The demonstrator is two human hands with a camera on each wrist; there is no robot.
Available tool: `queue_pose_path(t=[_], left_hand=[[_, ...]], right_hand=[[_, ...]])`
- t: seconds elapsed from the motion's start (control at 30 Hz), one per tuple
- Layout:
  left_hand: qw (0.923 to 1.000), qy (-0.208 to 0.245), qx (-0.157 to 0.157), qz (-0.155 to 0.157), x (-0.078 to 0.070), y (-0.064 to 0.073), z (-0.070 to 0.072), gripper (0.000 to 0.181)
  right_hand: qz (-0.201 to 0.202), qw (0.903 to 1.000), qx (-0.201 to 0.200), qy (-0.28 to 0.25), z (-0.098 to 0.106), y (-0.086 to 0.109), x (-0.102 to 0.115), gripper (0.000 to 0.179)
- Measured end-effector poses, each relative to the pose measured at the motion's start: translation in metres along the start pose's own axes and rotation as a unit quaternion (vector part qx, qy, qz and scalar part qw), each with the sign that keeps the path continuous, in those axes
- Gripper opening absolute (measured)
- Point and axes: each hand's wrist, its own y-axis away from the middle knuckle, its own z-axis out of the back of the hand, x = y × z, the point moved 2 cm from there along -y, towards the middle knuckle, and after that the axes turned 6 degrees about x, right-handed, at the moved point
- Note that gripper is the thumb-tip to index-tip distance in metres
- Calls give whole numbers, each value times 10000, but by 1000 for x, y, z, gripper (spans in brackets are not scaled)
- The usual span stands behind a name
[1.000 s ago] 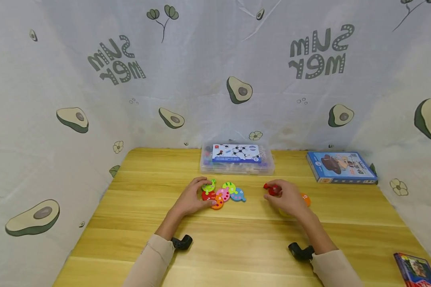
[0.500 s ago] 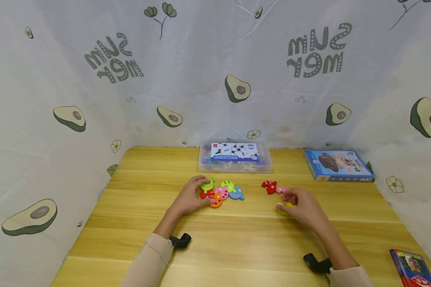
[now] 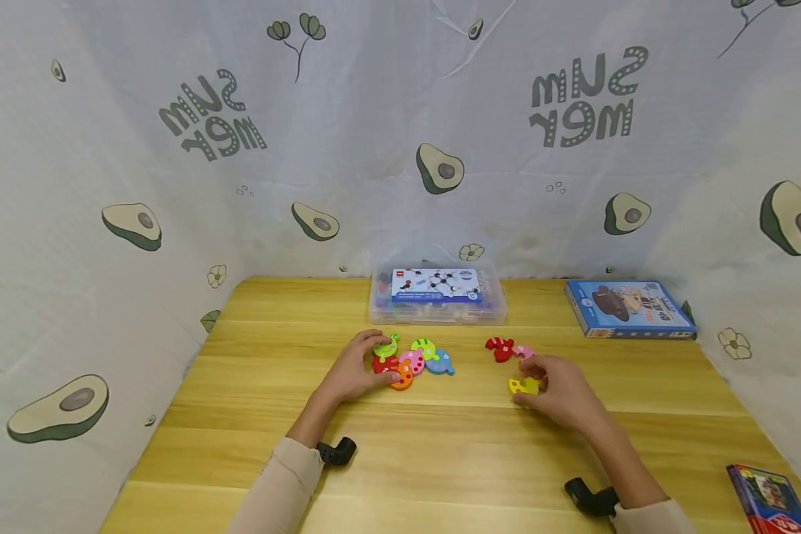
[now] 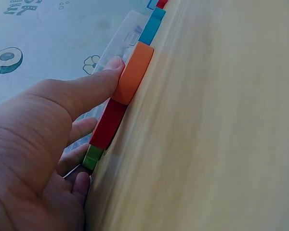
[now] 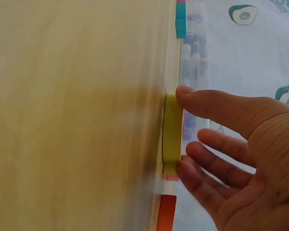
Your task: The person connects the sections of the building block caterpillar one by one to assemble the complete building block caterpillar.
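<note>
On the table's left half lies a joined row of number puzzle pieces: a green head piece (image 3: 386, 347), a red one (image 3: 382, 364), an orange one (image 3: 403, 378), a pink one (image 3: 411, 362), a light green one and a blue one (image 3: 439, 362). My left hand (image 3: 357, 368) spans the head end, thumb on the orange piece (image 4: 135, 72), fingers curled by the green one (image 4: 92, 157). With thumb and index finger my right hand (image 3: 564, 387) pinches a yellow puzzle piece (image 3: 523, 386) on the table. Beyond it lie a red piece (image 3: 503, 349) and a pink one (image 3: 523, 351).
A clear plastic case (image 3: 438, 313) with a molecule-printed label stands at the back. A blue box (image 3: 630, 308) lies back right, a smaller box (image 3: 771, 498) front right. An orange piece (image 5: 166, 212) shows beside the right hand. Printed cloth (image 3: 374, 133) rises behind the table.
My right hand let go of the red piece, moved right and toward me, and took hold of the yellow piece. The left hand has stayed at the joined pieces.
</note>
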Motion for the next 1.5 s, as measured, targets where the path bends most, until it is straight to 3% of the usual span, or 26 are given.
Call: queue_pose_path(t=[0.2, 0.43, 0.7, 0.97, 1.37, 1.5], left_hand=[[10000, -5, -35, -86, -3, 0, 2, 70], [10000, 44, -21, -41, -5, 1, 1, 71], [10000, 41, -70, -14, -4, 1, 2, 71], [10000, 58, -61, -7, -4, 1, 1, 72], [9999, -30, 5, 108, -2, 1, 1, 71], [9999, -94, 15, 76, -3, 0, 1, 71]], right_hand=[[158, 9997, -121, -160, -2, -4, 2, 51], [-381, 9992, -92, -64, 1, -2, -1, 61], [-581, 9981, 219, 41, 3, -4, -1, 68], [-312, 9993, 189, 48, 3, -5, 6, 62], [131, 9994, -299, 139, 1, -15, 25, 52], [151, 9996, -216, -79, -4, -21, 31, 51]])
